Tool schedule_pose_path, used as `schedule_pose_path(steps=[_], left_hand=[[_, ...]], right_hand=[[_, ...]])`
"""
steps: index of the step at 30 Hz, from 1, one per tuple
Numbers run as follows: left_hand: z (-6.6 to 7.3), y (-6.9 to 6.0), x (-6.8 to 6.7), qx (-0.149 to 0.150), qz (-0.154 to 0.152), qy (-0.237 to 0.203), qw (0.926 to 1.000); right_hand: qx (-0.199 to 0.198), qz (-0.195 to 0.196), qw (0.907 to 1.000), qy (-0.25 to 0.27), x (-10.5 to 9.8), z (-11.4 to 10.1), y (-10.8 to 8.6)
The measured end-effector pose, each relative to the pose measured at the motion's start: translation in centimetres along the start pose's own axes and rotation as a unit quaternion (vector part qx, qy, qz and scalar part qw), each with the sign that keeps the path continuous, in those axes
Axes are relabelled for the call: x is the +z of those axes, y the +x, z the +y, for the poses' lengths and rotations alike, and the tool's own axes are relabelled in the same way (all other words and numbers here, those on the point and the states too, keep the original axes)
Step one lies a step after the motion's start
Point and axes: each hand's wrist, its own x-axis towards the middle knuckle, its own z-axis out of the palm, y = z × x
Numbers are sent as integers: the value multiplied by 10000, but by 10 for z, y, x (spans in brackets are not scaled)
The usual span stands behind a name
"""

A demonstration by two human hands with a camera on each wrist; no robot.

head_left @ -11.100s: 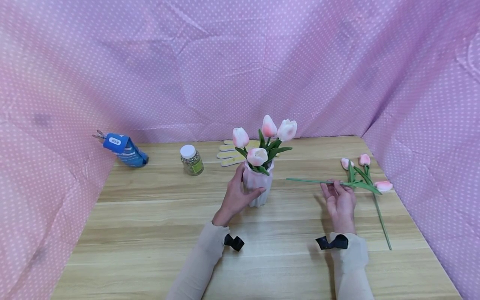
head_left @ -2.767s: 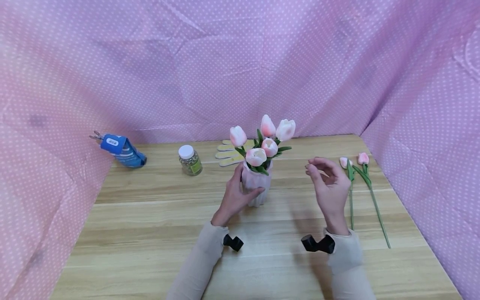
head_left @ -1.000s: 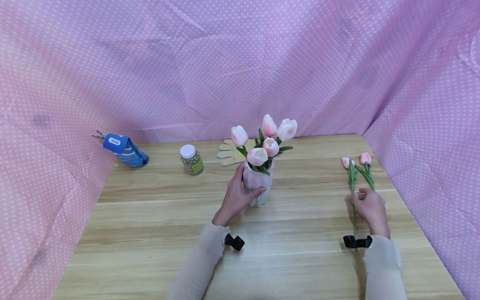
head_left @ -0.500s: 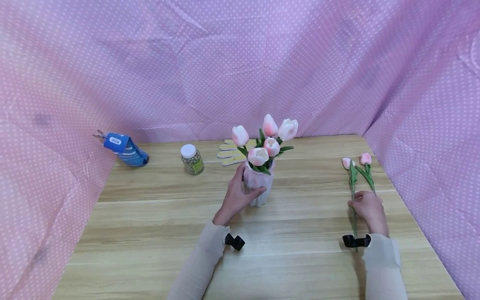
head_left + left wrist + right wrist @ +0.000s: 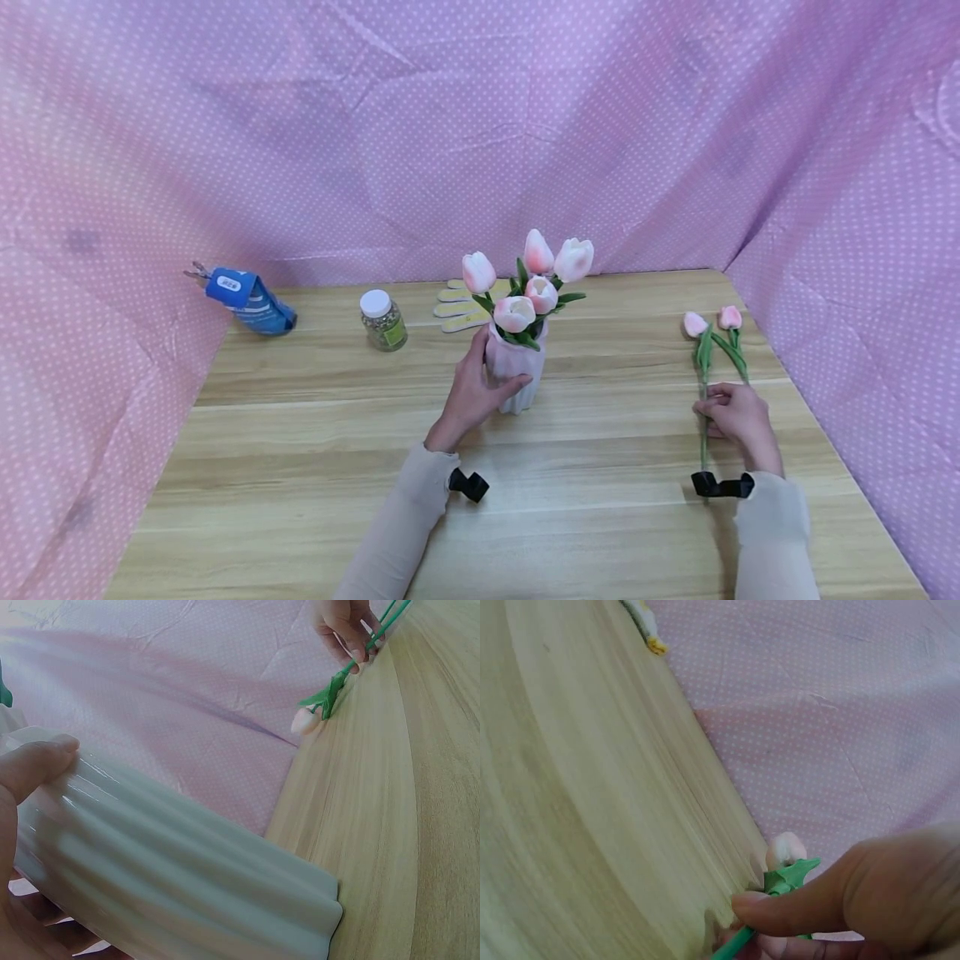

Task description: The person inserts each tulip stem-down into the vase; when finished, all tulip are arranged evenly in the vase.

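Note:
My left hand point(image 5: 474, 392) grips the ribbed pale vase point(image 5: 516, 375), which stands upright on the table; in the left wrist view its glossy wall point(image 5: 180, 855) shows between thumb and fingers. Several pink-white tulips point(image 5: 514, 314) with green leaves rise from its mouth. At the right, my right hand point(image 5: 738, 417) pinches the stem of a tulip point(image 5: 694, 324) between thumb and fingers. Its green leaf point(image 5: 791, 877) shows beyond the thumb in the right wrist view. Another tulip point(image 5: 730, 317) lies right beside it, its lower stem hidden by my hand.
A white-lidded jar point(image 5: 384, 321) stands left of the vase. Farther left is a blue packet point(image 5: 262, 307) with a metal-tipped tool poking out. Partly behind the vase lies a yellow-and-white glove point(image 5: 459, 310). Pink dotted cloth point(image 5: 480, 142) hangs around the wooden table point(image 5: 300, 500).
The tulip my right hand held earlier is now in the vase. That hand has moved right to the remaining tulips and pinches one, whose bloom has turned slightly. My left hand keeps its hold.

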Motion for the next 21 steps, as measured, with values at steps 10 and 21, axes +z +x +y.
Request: schedule_pose_path(steps=[10, 21], left_hand=[[-1, 0, 1, 12, 19, 27, 10000], [0, 0, 0, 13, 1, 24, 10000]], right_hand=[[106, -366, 9884, 1471, 4, 4, -3], [5, -98, 9356, 3529, 12, 6, -3]])
